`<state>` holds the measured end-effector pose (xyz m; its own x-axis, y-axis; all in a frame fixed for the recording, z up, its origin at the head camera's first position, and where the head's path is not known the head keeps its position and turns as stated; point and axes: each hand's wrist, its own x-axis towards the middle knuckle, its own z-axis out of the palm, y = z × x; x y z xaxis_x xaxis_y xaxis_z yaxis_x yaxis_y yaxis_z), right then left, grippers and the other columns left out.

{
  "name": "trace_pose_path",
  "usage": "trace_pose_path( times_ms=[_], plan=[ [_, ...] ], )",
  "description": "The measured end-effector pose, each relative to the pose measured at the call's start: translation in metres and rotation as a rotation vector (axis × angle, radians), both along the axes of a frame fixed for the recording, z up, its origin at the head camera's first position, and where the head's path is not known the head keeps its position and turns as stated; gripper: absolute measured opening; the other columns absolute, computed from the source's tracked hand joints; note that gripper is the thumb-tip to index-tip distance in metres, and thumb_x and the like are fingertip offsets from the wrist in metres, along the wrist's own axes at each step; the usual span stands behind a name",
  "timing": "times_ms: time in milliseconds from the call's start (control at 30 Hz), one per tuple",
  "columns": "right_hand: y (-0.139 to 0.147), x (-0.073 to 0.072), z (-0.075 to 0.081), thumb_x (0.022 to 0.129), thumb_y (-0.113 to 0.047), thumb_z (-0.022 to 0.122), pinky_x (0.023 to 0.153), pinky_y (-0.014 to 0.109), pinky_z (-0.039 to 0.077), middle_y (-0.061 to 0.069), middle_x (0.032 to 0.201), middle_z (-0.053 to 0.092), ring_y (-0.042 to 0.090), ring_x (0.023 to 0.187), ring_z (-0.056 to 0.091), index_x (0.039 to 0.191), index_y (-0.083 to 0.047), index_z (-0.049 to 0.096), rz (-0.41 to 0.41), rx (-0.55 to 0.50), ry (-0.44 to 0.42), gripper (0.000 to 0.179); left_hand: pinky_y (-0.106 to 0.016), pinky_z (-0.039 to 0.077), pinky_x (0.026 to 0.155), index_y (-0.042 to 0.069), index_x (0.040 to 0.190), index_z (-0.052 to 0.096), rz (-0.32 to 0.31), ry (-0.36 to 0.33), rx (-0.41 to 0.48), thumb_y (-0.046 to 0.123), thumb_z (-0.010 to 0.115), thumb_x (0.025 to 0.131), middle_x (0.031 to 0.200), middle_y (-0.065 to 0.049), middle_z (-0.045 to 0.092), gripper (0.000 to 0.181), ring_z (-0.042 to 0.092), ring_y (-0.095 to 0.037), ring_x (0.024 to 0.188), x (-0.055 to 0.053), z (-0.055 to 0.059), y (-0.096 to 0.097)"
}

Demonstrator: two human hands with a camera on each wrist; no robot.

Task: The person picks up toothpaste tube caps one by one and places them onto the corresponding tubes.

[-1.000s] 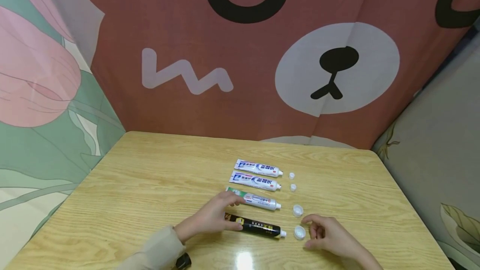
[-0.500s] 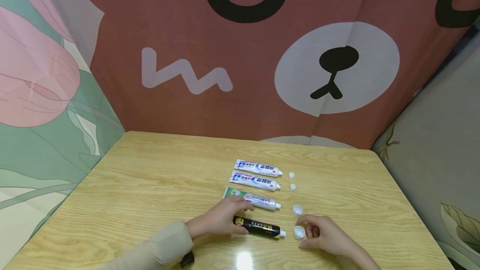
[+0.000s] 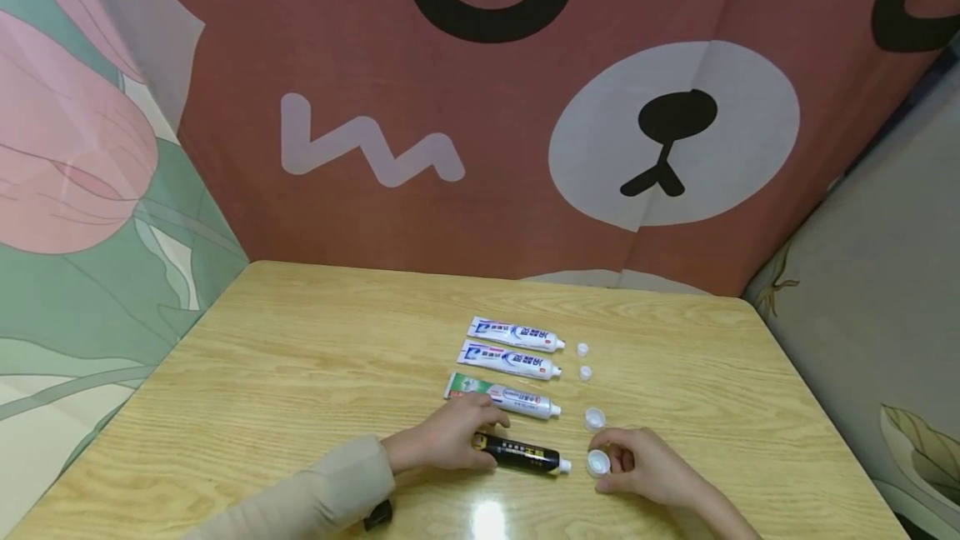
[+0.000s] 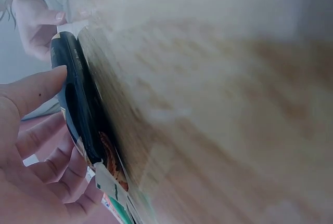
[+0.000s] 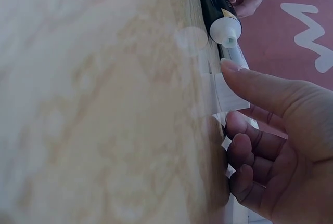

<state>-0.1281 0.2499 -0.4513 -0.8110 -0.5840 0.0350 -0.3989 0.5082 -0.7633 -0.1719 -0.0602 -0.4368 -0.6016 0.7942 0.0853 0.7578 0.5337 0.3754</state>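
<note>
A black toothpaste tube (image 3: 521, 454) lies on the table, its uncapped white nozzle pointing right. My left hand (image 3: 457, 433) holds it near the tail end, with the thumb on the near side and fingers on the far side; the hand hides the tail in the head view. Just right of the nozzle is a white cap (image 3: 598, 463), also seen as a white cap (image 5: 229, 93) in the right wrist view. My right hand (image 3: 641, 467) has thumb and index finger on opposite sides of this cap, pinching it. The cap and nozzle are apart.
Beyond lie a green-and-silver toothpaste tube (image 3: 517, 400) and two white-and-blue tubes, the nearer tube (image 3: 510, 360) and farther tube (image 3: 516, 334). Each has a white cap to its right, such as the larger cap (image 3: 595, 419). A black object (image 3: 378, 515) shows under the left sleeve.
My left hand has slid right along the black tube and taken hold of it. My right hand has moved slightly left, its thumb and finger closing in around the nearest cap.
</note>
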Motion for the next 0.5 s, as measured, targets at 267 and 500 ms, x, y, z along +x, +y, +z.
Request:
trace_pose_path(
  times_ms=[267, 500],
  plan=[
    [-0.0017, 0.0008, 0.0023, 0.075, -0.027, 0.073, 0.046, 0.019, 0.037, -0.011, 0.066, 0.05, -0.002, 0.056, 0.042, 0.096, -0.012, 0.062, -0.021, 0.011, -0.033, 0.028, -0.02, 0.041, 0.079, 0.012, 0.104, 0.063, -0.009, 0.001, 0.001, 0.028, 0.077, 0.069, 0.089, 0.006, 0.06, 0.041, 0.051, -0.005, 0.083, -0.0009, 0.0006, 0.001],
    [-0.0013, 0.0004, 0.0013, 0.076, -0.026, 0.073, 0.045, 0.019, 0.037, -0.011, 0.065, 0.05, -0.002, 0.055, 0.042, 0.094, -0.014, 0.062, -0.007, -0.001, 0.008, 0.025, -0.02, 0.041, 0.077, 0.011, 0.097, 0.064, -0.007, -0.024, 0.023, 0.025, 0.078, 0.069, 0.086, 0.007, 0.061, 0.035, 0.051, -0.004, 0.079, -0.003, -0.0012, 0.0011]
  ],
)
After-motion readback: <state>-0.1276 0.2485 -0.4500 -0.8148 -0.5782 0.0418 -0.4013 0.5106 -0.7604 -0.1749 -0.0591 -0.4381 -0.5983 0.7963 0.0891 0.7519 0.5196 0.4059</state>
